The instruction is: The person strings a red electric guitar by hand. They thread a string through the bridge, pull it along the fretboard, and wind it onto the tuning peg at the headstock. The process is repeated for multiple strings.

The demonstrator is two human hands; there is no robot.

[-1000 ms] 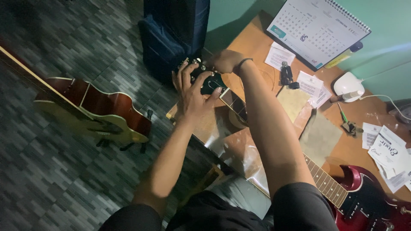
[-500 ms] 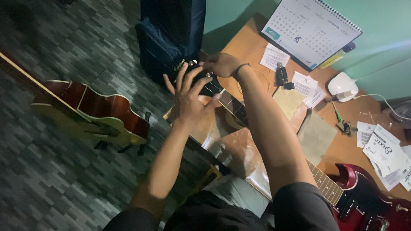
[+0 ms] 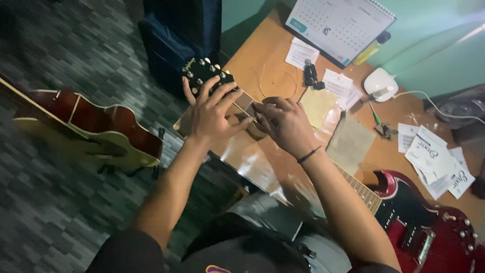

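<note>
- Right now I see my left hand [image 3: 212, 114] spread flat at the centre of the frame, fingers apart, lying over the neck just below the black headstock [image 3: 207, 76] of the red electric guitar [image 3: 424, 227].
- My right hand [image 3: 285, 124] sits just beside it to the right, fingers curled together and pointing down at the neck; it seems to pinch something small there, but the blur keeps me from telling what.
- A dark band circles the right wrist.
- That guitar lies diagonally across the wooden desk [image 3: 262, 55], headstock at upper centre with its tuning pegs showing, body at the lower right corner.
- On the desk above the hands lies a thin coil of wire [image 3: 275, 81], with a small black tool [image 3: 309, 76] beside it.
- At the upper right stands a desk calendar [image 3: 338, 25], and paper slips [image 3: 434, 156] lie scattered at right.
- A white round device [image 3: 380, 83] with a cable sits near the calendar.
- At left, an acoustic guitar [image 3: 96, 126] rests on a stand over the dark patterned floor.
</note>
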